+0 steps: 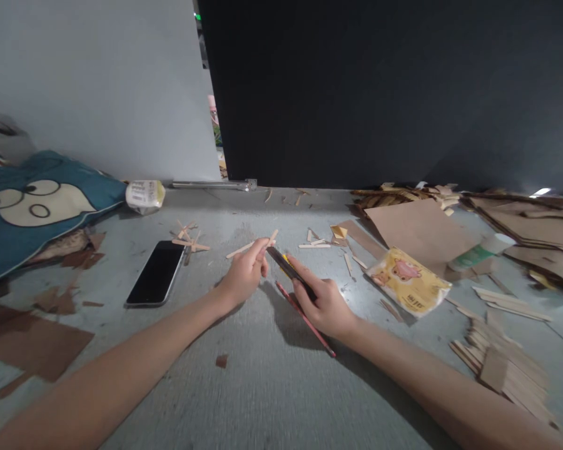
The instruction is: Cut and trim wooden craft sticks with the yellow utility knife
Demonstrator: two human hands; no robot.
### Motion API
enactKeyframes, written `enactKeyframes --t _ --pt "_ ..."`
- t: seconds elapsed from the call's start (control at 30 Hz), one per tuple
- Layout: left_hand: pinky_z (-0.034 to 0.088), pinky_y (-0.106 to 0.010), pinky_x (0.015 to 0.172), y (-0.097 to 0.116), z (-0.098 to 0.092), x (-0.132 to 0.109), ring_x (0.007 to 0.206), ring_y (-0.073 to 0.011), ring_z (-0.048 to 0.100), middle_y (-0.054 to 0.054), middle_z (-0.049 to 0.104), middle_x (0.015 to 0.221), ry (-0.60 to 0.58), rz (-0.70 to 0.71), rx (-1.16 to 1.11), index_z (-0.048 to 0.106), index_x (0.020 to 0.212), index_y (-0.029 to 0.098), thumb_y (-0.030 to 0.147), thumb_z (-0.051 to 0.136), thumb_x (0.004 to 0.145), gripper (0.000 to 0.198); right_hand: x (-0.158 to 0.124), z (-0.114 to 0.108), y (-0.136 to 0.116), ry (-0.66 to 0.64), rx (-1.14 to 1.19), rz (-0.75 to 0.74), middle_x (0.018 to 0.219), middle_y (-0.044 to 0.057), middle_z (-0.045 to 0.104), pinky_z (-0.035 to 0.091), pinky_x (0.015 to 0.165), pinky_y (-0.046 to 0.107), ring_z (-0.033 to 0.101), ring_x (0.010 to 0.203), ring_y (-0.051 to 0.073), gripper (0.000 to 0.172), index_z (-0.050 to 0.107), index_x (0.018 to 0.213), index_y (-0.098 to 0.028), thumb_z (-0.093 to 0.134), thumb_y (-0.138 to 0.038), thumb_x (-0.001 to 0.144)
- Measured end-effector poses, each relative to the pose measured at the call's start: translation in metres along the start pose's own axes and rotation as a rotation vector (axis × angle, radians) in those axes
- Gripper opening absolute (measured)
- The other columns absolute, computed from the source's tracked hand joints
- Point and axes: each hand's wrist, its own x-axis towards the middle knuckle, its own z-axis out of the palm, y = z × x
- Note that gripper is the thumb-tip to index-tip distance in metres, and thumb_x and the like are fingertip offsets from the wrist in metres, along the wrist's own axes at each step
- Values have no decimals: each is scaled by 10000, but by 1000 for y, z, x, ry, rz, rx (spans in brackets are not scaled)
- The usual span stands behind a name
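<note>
My left hand [248,270] is closed, pinching a small wooden craft stick [273,238] whose tip shows past the fingers. Another pale stick [239,250] lies just behind that hand. In my right hand [327,304] is a black and yellow utility knife [285,262], its front end pointing at the pinched stick and close to the left fingertips. Whether the blade touches the wood cannot be made out. Beneath the right hand a red pencil [319,335] rests on the grey table [244,406].
A phone [154,275] lies left, with crossed sticks [194,244] beyond it. To the right are cut stick pieces [315,245], a yellow tissue pack [408,281], a green-white bottle [481,251], cardboard [406,228] and piled sticks [507,362]. A blue cushion [51,212] sits far left.
</note>
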Motion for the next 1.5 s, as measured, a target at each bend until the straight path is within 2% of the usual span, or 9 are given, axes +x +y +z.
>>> enactKeyframes --t 0.13,0.4,0.6,0.7,0.8,0.87,1.0,1.2,1.5 --pt "450 -272 625 4 2 0 532 -144 560 62 572 578 -39 -53 -37 580 1220 196 529 274 1116 464 1 -1 -1 -12 -4 19 552 -30 596 406 466 211 445 398 102 564 557 1530 -68 451 -303 1029" --pt "451 -277 666 -1 -3 2 599 -145 568 36 582 642 -63 -18 -9 634 1238 189 478 327 1109 440 -3 0 -1 -35 -45 40 494 -61 513 370 449 223 436 374 111 597 526 1561 -58 458 -314 1025" --pt "473 -295 689 1 2 0 607 -154 587 36 600 648 -79 -60 -31 560 1310 178 469 256 1127 459 -1 0 0 -31 -97 31 531 -34 588 394 465 218 469 383 112 576 520 1571 -88 434 -301 1042" --pt "479 -299 674 3 4 -2 630 -153 605 12 660 752 -92 -67 -81 465 1428 177 484 293 1123 466 -2 4 0 21 -212 -53 568 -12 631 400 474 222 508 409 125 594 457 1617 -93 434 -282 1055" --pt "484 -291 647 1 7 -4 605 -143 594 27 659 739 -93 -46 -171 366 1474 204 499 333 1122 461 -3 9 -2 129 -357 -210 686 28 686 420 505 228 580 509 136 571 459 1627 -133 444 -258 1070" --pt "505 -293 652 -2 9 -5 612 -135 602 -2 710 806 -67 10 -265 350 1406 227 538 359 1114 426 -3 10 -5 175 -438 -307 753 34 685 435 527 229 598 569 136 557 473 1625 -178 464 -231 1070" --pt "531 -295 646 -7 12 -7 673 -125 643 -155 774 1177 -36 107 -371 334 1232 259 614 411 1083 392 -1 9 -9 221 -508 -446 787 18 633 475 570 244 582 607 145 631 399 1669 -225 494 -163 1048" --pt "531 -289 629 -7 12 -9 637 -113 616 -175 775 1216 2 166 -328 334 1259 257 590 400 1095 377 0 7 -12 204 -475 -500 816 12 606 491 564 244 582 631 152 762 213 1732 -246 495 -135 1034" --pt "518 -278 631 -7 11 -10 650 -113 614 -156 777 1192 8 185 -270 343 1279 253 601 366 1099 392 -2 8 -9 197 -432 -520 814 7 591 507 568 236 571 636 144 751 235 1724 -225 484 -116 1024"
